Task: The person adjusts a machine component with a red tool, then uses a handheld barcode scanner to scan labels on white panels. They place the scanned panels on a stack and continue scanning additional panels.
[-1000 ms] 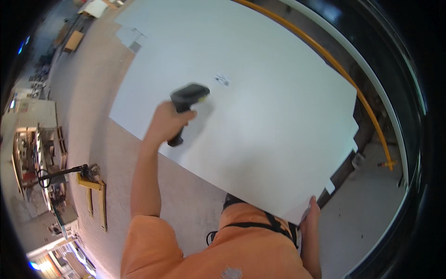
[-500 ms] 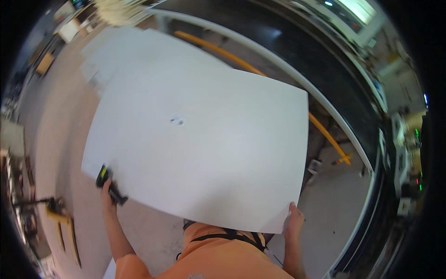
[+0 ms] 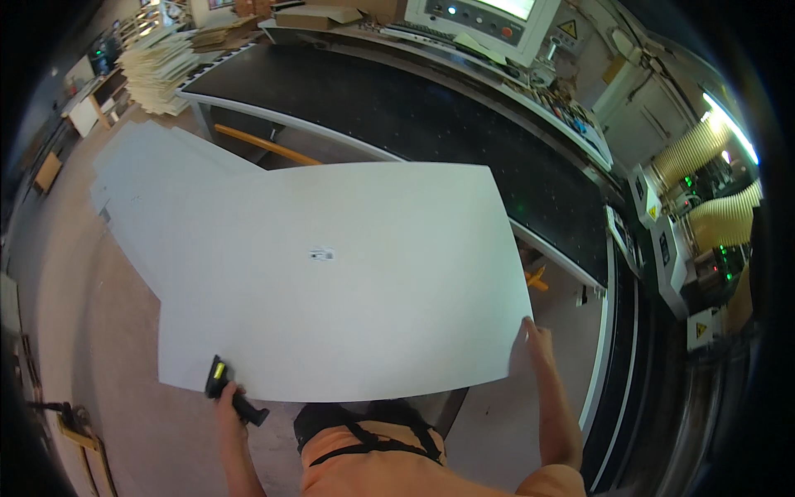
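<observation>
A large white panel (image 3: 373,315) spans the middle in front of me, with a small printed label (image 3: 321,254) on its face. My right hand (image 3: 537,335) grips the panel's right edge near its lower corner, thumb on top. At the near left edge, my left hand (image 3: 229,406) is closed round a black handheld scanner (image 3: 218,374) with a yellow-green patch. The scanner's head lies over the panel's face; the left fingers under the edge are hidden. Beyond the panel's far left side, a stack of similar white sheets (image 3: 149,174) is partly covered by it.
A long black-topped machine table (image 3: 373,99) runs behind the panel, with an orange bar (image 3: 265,145) beneath it. A control console (image 3: 480,25) stands at the back. Ribbed hoses (image 3: 696,153) and machine heads are at right. Boards (image 3: 157,70) are piled far left; a yellow frame (image 3: 87,447) stands near left.
The panel has swung round, its right side now farther from the orange bar's end and over the machine table's edge. Both hands have moved with it, the right one upward. My view has shifted.
</observation>
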The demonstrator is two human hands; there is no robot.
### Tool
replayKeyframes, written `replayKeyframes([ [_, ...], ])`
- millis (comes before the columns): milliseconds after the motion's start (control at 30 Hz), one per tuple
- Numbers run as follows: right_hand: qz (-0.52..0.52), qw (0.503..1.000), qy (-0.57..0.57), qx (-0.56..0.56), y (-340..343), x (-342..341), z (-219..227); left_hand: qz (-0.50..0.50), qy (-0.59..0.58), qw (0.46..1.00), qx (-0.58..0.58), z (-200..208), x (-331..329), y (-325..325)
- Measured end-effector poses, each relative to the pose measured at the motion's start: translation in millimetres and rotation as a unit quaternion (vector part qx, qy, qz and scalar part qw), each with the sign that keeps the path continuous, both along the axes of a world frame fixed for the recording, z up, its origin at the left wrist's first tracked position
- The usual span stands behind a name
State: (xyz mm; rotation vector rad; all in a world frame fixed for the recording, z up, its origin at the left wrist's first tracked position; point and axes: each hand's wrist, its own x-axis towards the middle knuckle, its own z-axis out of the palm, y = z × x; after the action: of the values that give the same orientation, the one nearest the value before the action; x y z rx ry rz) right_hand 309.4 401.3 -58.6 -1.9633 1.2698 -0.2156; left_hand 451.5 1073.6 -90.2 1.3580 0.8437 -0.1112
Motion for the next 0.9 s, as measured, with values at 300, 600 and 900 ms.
replayKeyframes([
  [300,-0.049,0.998,-0.05,-0.005,-1,-62,7,-0.142,-0.035,0.989,-0.015,24,26,-12],
  [600,-0.151,0.973,0.007,0.175,-61,-46,-10,-0.142,-0.14,0.979,-0.028,27,191,-143],
  [900,-0.013,0.943,-0.137,0.302,-76,61,-10,-0.228,-0.044,0.971,-0.065,6,214,-363],
])
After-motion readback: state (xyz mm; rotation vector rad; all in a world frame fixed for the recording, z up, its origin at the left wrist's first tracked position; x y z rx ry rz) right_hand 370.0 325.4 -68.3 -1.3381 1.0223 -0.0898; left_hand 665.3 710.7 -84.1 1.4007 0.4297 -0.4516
